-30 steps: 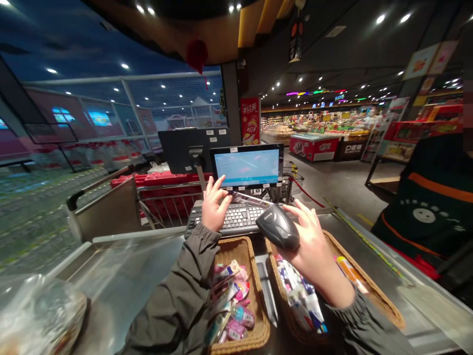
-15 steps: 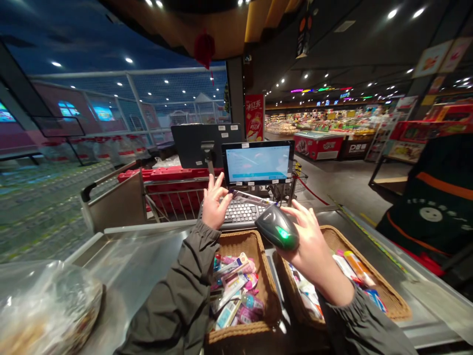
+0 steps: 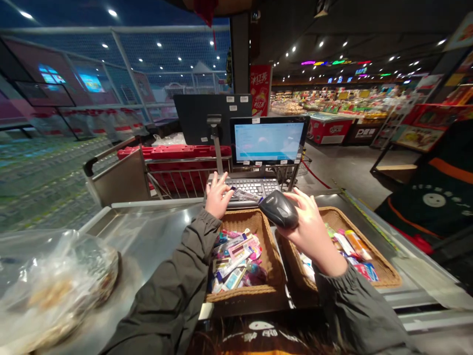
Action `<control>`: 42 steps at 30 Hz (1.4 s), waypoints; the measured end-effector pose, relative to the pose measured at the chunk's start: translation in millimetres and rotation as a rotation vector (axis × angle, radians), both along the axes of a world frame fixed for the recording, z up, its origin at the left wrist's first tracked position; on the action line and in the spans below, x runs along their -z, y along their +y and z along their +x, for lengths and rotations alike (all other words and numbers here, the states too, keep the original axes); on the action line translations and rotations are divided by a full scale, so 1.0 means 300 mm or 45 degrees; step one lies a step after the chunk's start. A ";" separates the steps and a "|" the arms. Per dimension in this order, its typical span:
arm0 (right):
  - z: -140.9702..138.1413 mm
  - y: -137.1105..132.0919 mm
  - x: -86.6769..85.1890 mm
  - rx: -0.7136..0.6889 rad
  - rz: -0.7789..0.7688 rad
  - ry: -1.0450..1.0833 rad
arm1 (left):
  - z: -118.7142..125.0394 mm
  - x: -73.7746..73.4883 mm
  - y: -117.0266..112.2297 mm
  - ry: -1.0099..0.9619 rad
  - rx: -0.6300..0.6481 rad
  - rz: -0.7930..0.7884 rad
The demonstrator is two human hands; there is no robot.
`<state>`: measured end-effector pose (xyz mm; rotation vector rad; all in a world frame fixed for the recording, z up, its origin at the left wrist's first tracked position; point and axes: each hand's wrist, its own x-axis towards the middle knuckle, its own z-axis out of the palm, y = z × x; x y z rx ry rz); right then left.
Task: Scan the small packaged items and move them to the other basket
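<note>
My right hand (image 3: 309, 228) is wrapped round a black handheld barcode scanner (image 3: 279, 209), held above the gap between two wicker baskets. My left hand (image 3: 217, 196) pinches a long thin packaged item (image 3: 244, 195) and holds it in front of the scanner's nose, just over the keyboard (image 3: 253, 187). The left basket (image 3: 259, 224) holds several small colourful packets. The right basket (image 3: 380, 268) holds tubes and small boxes. A lit till screen (image 3: 268, 141) stands behind the keyboard.
A clear plastic bag of goods (image 3: 51, 283) lies on the steel counter (image 3: 148, 234) at the left. A person in a dark jacket with an orange stripe (image 3: 432, 192) stands at the right. Red shopping carts (image 3: 173, 170) stand behind the till.
The view has tilted down and both hands sit a little lower in front of the screen. The scanner's green light, lit half a second ago, is off.
</note>
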<state>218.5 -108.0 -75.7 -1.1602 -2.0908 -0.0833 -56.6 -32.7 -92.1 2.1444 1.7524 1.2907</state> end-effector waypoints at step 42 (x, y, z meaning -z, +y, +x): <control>0.464 -0.128 0.055 0.596 0.078 0.053 | 0.411 0.187 -0.082 0.696 0.559 -0.286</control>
